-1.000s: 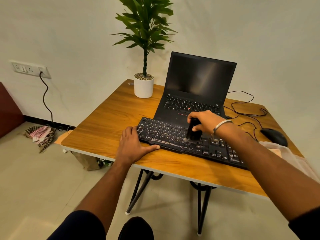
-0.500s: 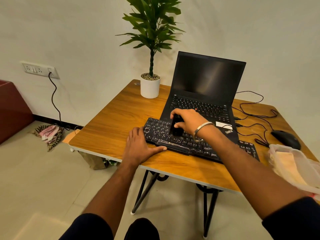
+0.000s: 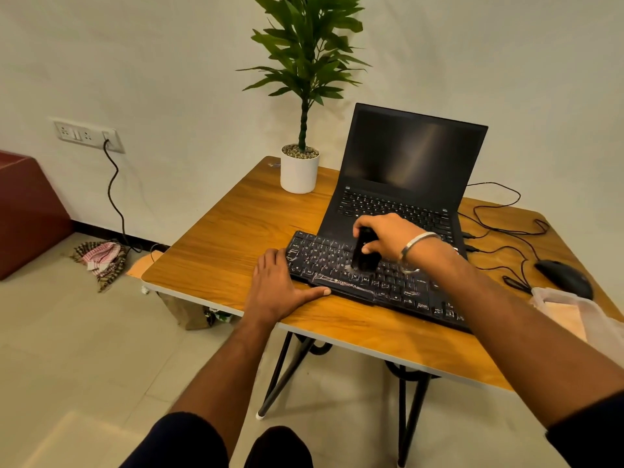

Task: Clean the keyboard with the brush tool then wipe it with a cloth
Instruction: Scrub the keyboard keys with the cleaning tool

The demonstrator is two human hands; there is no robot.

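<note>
Head view: right hand (image 3: 385,236) around brush (image 3: 364,253).

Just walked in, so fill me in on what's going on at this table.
A person is cleaning an external keyboard that lies in front of an open laptop. The right hand grips a black brush tool upright, its lower end on the middle keys. The left hand lies flat on the table against the keyboard's left end, seemingly steadying it. A cloth lies unused at the table's right edge.
</note>
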